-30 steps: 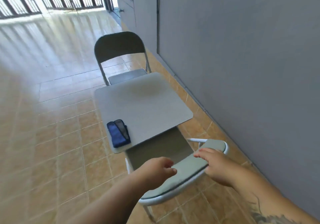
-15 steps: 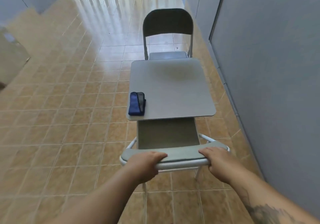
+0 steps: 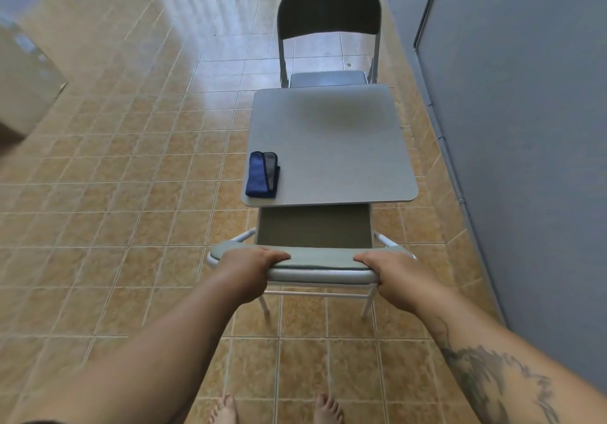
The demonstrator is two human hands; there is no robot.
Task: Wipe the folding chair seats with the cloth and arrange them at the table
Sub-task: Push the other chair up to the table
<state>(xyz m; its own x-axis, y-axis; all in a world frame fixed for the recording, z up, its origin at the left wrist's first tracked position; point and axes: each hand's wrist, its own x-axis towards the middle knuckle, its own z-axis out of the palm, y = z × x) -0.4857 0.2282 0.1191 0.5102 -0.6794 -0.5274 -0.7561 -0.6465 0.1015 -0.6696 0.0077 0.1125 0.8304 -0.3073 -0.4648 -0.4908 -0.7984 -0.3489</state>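
Observation:
A grey folding chair (image 3: 320,261) stands just in front of me, its seat (image 3: 313,226) partly tucked under the small grey table (image 3: 331,144). My left hand (image 3: 249,269) grips the left part of the chair's backrest top, and my right hand (image 3: 392,274) grips the right part. A folded blue cloth (image 3: 262,174) lies on the table's near left corner. A second folding chair (image 3: 328,10) with a dark backrest faces me from the far side, its seat (image 3: 327,79) at the table's far edge.
A grey wall (image 3: 525,128) runs close along the right side of the table and chairs. Tan tiled floor (image 3: 115,193) spreads to the left and behind me. My bare feet (image 3: 272,409) stand on the tiles below the chair.
The chair has gone from angled to square with the table, and both hands have closed around its backrest top. My view has shifted to face the table straight on.

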